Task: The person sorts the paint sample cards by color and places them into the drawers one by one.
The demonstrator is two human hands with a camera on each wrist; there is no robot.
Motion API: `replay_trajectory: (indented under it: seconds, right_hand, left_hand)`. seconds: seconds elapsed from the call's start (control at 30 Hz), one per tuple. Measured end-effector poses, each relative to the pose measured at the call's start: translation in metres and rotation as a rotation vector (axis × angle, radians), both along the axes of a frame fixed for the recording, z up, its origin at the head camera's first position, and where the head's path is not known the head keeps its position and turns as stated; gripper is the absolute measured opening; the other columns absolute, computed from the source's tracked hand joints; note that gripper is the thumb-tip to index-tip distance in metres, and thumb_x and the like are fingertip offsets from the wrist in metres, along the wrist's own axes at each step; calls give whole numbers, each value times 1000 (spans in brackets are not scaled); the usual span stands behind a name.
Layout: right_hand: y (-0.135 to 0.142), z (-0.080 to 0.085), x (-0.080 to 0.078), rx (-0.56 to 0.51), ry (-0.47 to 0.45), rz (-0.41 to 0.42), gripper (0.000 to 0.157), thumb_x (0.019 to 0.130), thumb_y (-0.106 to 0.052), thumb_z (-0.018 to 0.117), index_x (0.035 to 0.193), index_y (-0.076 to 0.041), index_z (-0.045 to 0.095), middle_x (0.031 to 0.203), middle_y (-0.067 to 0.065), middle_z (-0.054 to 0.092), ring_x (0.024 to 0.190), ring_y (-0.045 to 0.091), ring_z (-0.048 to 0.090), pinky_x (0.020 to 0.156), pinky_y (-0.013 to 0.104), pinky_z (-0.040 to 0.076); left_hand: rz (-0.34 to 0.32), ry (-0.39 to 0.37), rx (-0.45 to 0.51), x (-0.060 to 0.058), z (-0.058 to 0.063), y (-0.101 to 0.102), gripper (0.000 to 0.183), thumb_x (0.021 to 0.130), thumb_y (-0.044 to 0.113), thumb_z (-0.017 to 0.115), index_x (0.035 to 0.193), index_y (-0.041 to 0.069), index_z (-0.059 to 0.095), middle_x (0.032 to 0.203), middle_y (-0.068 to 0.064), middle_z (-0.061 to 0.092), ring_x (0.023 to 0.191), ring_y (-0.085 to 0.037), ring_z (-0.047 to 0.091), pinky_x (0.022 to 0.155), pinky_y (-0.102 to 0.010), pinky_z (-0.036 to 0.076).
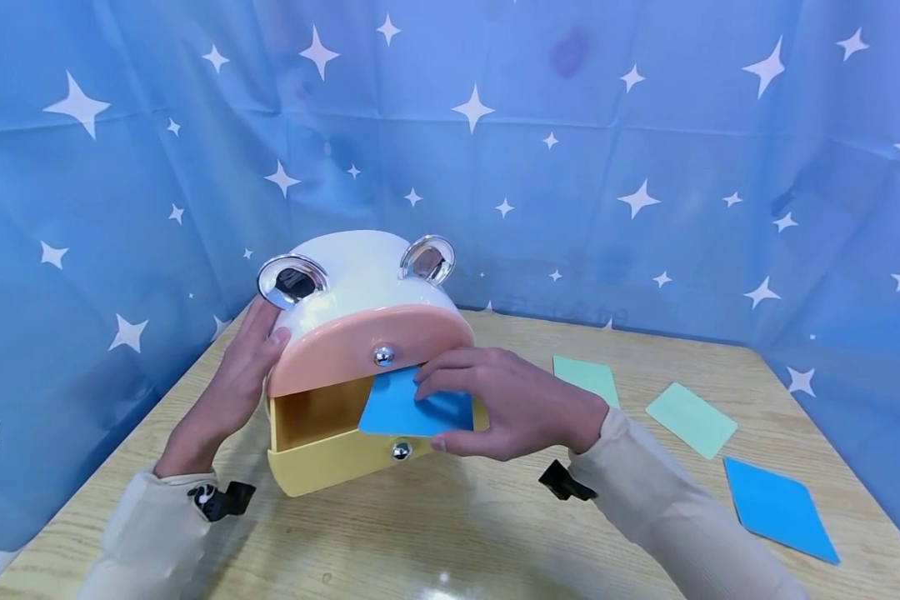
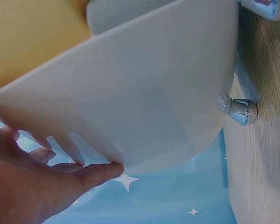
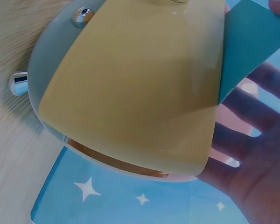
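A white rounded drawer box (image 1: 360, 262) with silver ring eyes stands on the table, its pink upper drawer (image 1: 337, 352) closed. Its yellow lower drawer (image 1: 318, 468) is pulled out. My right hand (image 1: 513, 404) holds a blue card (image 1: 393, 407) tilted over the right part of that drawer, fingers on its upper face and thumb near the drawer's front. From the right wrist, the card (image 3: 247, 42) shows beside the drawer front (image 3: 130, 88). With fairly straight fingers, my left hand (image 1: 232, 379) rests against the box's left side; the left wrist view shows its thumb (image 2: 100, 175) along the white wall.
Two pale green cards (image 1: 692, 419) (image 1: 588, 379) and another blue card (image 1: 782, 508) lie on the wooden table (image 1: 420, 550) to the right. A blue star-patterned cloth (image 1: 540, 183) hangs behind and at both sides. Small silver feet (image 2: 241, 111) support the box.
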State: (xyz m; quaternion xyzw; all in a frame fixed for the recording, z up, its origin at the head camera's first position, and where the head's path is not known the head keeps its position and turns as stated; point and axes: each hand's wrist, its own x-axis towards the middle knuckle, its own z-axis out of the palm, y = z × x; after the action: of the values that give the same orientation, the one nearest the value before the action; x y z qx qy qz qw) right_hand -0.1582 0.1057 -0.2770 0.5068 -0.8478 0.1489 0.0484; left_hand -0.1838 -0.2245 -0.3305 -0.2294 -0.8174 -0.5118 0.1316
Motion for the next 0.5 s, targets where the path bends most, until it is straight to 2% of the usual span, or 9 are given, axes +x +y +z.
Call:
replay_trajectory:
  seconds: [0.5]
  right_hand:
    - [-1,-2,-1,-14,6,16,39,88,-39,72,120,-17,69,130,0,66,123,16,62,98,34,56]
  left_hand:
    - [7,-1,9,0,-1,0,58,104,26,33,160,33,21,161,-9,22,144,-32,20,110,-79,22]
